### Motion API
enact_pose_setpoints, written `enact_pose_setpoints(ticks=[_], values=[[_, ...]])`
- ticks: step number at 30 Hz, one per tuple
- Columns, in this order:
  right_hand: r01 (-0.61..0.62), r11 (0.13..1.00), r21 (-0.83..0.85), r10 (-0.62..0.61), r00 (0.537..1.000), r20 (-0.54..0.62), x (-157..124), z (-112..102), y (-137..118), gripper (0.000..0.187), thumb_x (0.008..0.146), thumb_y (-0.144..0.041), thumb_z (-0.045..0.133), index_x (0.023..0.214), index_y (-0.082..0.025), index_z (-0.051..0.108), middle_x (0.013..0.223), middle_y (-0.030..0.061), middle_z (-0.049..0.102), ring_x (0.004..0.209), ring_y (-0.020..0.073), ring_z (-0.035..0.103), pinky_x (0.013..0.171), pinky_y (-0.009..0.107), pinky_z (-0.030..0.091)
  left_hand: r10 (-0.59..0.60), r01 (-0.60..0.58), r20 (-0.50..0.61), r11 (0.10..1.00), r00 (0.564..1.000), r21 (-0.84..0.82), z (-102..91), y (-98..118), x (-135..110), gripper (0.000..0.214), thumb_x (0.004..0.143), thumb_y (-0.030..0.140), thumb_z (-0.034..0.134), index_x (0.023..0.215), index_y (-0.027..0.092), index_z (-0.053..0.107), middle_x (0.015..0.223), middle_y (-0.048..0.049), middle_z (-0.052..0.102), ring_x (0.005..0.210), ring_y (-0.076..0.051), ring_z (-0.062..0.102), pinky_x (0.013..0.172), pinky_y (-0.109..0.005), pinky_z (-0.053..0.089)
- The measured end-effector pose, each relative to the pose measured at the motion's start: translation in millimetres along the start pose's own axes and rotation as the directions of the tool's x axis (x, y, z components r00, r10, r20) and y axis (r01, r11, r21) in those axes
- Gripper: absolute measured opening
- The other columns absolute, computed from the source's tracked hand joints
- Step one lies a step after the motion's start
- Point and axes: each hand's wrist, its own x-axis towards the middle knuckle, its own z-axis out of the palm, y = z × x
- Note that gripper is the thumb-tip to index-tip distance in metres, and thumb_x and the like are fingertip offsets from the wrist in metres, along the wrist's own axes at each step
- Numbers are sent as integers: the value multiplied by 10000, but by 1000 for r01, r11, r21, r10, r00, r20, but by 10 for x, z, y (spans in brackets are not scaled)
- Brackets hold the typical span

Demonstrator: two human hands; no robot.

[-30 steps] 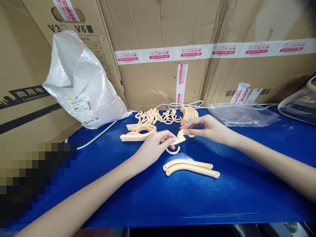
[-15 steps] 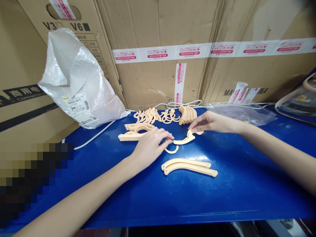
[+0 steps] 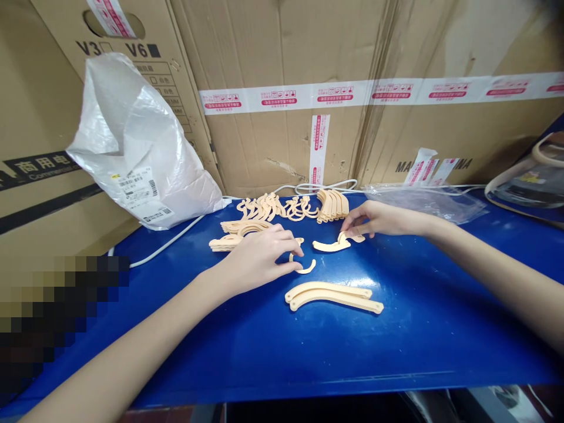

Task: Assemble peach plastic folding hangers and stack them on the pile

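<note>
My left hand has its thumb and fingers apart around a cream plastic hanger hook lying on the blue table. Whether the thumb touches the hook I cannot tell. To the right, my right hand pinches a short, curved cream hanger piece just over the table; my fingertips cover part of it. Nearer to me lie two long hanger arms, side by side. A stack of cream hanger parts sits behind my left hand and is partly hidden by it.
At the back are a pile of hooks and a row of hanger arms. A white plastic bag stands at the left, clear film lies at the right. Cartons wall off the back, with a white cable along them.
My left hand has let go of the left end of the hanger piece and opened over the hook. My right hand still holds the piece, now slightly farther right and lying flatter.
</note>
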Motion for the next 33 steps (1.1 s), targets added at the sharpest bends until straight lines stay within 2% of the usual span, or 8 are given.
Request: enact_pose_setpoints(ticks=[13, 18, 33], values=[[-20, 998, -65, 19, 1000, -23, 0, 23, -13, 382, 780, -463, 629, 979, -144, 699, 788, 50, 648, 682, 150, 554, 533, 265, 460, 24, -24, 52, 1000, 998, -1, 23, 9, -7, 159, 947, 296, 561, 941, 197, 685, 937, -16, 663, 921, -184, 562, 796, -304, 436], [10, 997, -83, -13, 999, -36, 7, 18, 21, 371, 783, -465, 633, 990, -159, 667, 833, 49, 663, 691, 151, 572, 568, 278, 452, 55, -53, 78, 998, 995, -26, -14, -4, -21, 161, 936, 328, 581, 967, 208, 683, 957, -18, 661, 933, -182, 563, 798, -293, 431], [71, 994, -83, -71, 997, 1, 1, 2, 32, 418, 783, -525, 631, 1000, -167, 645, 879, 57, 685, 731, 172, 608, 656, 314, 475, 79, -78, 77, 997, 994, -21, -7, 50, 6, 116, 942, 230, 565, 876, 187, 650, 927, -8, 661, 904, -170, 551, 791, -284, 401]])
